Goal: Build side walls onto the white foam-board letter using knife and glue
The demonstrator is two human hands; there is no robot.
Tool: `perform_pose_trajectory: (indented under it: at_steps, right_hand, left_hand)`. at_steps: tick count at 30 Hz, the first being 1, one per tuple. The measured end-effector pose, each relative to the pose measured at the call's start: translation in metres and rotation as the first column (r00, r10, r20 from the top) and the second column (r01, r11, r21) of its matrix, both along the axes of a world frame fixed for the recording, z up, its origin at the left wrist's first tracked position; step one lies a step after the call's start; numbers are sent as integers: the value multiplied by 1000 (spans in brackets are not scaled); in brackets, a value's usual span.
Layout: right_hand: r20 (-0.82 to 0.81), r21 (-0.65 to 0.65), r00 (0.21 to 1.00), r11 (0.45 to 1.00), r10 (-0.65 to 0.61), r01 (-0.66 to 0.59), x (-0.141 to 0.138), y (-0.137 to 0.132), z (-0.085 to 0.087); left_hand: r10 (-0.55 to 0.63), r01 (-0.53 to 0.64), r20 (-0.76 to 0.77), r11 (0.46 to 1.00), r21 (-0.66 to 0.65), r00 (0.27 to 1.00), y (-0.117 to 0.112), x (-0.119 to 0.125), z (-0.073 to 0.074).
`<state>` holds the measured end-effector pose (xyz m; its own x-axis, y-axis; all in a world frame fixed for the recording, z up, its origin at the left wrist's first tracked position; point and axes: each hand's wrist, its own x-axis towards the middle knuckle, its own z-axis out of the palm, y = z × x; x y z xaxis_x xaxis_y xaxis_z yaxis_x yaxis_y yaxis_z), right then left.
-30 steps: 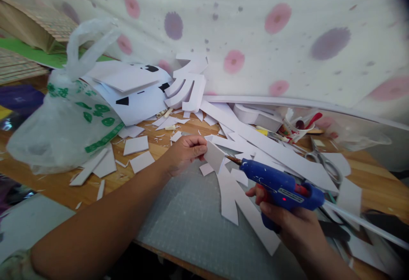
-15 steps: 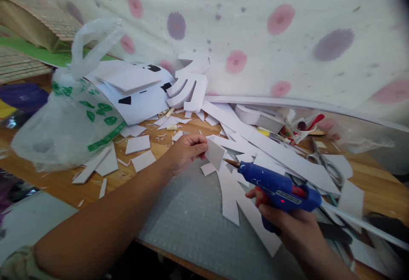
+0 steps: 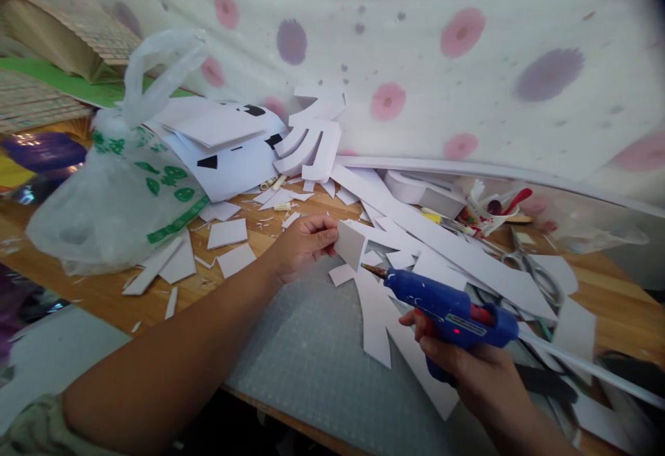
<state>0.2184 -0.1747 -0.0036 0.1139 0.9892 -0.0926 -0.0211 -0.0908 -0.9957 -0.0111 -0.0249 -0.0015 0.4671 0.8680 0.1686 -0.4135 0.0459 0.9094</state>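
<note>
Between the thumb and fingers of my left hand [image 3: 310, 242] is a small white foam board piece [image 3: 350, 245], held upright above the cutting mat [image 3: 306, 352]. My right hand [image 3: 475, 366] is wrapped round the handle of a blue hot glue gun [image 3: 449, 307], its forefinger at the red trigger. A small red light glows on the gun's side, and a long white glue stick [image 3: 587, 359] runs out of its back. The metal nozzle [image 3: 375, 270] points left, at the lower right edge of the held piece. I cannot tell whether it touches.
White offcuts [image 3: 382, 317] lie on the mat and the wooden table [image 3: 208, 303]. A plastic bag [image 3: 111, 206] stands at left, with printed sheets [image 3: 233, 158] behind. At right are scissors [image 3: 545, 283] and a cup of tools [image 3: 488, 217]. A flowered curtain [image 3: 405, 40] hangs behind.
The nozzle has moved slightly down along the edge of the held piece. My left hand keeps its pinch on the piece. The whole view has shifted a little.
</note>
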Motion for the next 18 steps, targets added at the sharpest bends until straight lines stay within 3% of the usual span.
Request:
perform_pose_trajectory:
  at_steps: [18]
  right_hand:
    - [81, 69, 997, 997, 16, -22, 1, 2, -5]
  left_hand:
    - [57, -55, 44, 997, -54, 997, 2, 0, -1]
